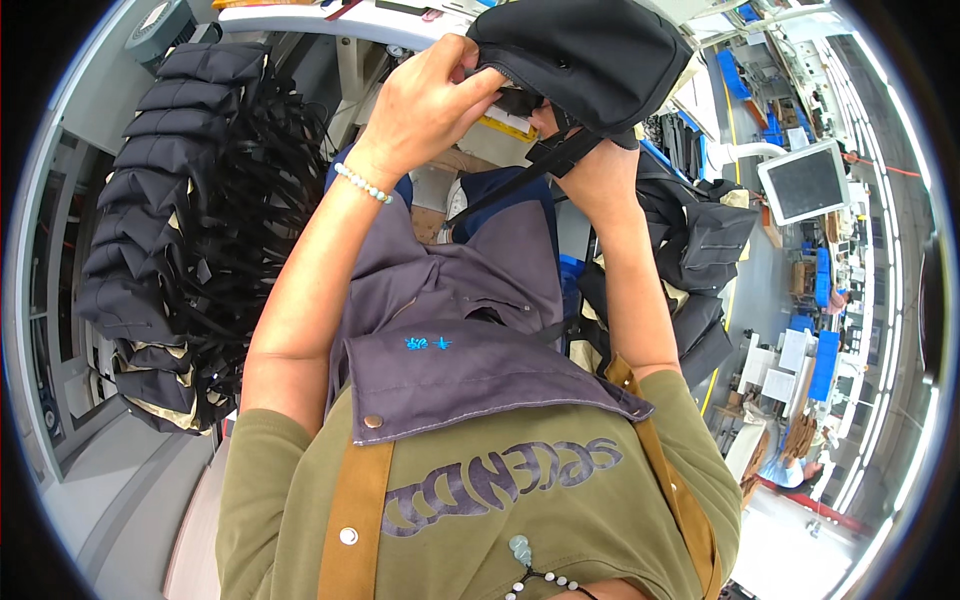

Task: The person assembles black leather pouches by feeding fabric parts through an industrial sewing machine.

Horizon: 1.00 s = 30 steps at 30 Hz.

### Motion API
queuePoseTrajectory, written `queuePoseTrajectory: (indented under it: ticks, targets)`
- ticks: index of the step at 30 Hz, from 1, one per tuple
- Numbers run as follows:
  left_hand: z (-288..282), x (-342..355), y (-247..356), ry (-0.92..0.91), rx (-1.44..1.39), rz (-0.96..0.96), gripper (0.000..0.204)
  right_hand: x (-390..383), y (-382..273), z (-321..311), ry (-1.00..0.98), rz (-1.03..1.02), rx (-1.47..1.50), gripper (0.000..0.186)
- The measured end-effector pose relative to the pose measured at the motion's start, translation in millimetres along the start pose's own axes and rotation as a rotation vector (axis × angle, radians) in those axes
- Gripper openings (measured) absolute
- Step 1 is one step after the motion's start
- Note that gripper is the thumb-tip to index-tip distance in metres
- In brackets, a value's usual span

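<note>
A small black fabric bag (605,60) with a rounded shape is held up in front of me at the top of the view. My left hand (425,105) is closed, with thumb and fingers pinching the bag's edge at its left side. From below and the right, my right hand (602,175) grips the bag's lower side, its fingers partly hidden by the bag and strap. A black webbing strap (510,190) with a dark buckle runs down past my right hand toward my lap. Between the hands, a dark opening shows along the bag's edge.
On my left hangs a tall stack of black bags (150,210) with many dangling straps. More black bags (705,240) lie on my right, by a monitor (805,182) on an arm. A white worktable (310,22) edges the top. Farther right, a person sits among workstations.
</note>
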<state>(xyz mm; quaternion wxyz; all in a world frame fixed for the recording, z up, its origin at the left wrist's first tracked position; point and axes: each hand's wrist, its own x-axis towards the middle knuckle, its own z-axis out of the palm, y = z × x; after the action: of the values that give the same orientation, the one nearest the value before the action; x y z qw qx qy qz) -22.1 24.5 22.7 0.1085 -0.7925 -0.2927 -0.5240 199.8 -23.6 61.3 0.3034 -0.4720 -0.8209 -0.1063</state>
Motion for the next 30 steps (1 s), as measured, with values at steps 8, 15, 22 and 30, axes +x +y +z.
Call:
queuePoseTrajectory:
  ticks: [8, 15, 22, 30]
  targets:
    - [5.4, -4.7, -1.8, 0.004, 0.005, -0.011, 0.041, -4.6, -8.2, 1.4, 0.027, 0.039, 0.019, 0.013]
    - [-1.5, -16.2, -2.7, 0.04, -0.032, -0.044, 0.031, -32.6, -18.9, 11.9, -0.002, 0.05, -0.071, 0.013]
    - [-9.5, -112.4, -5.1, -0.152, -0.176, -0.353, 0.042, -124.7, -4.1, 50.1, -0.034, 0.168, 0.28, 0.012]
    - [-10.2, -31.3, 15.9, 0.116, -0.411, -0.496, 0.025, -58.9, 18.7, 15.1, 0.261, 0.524, 0.654, 0.028]
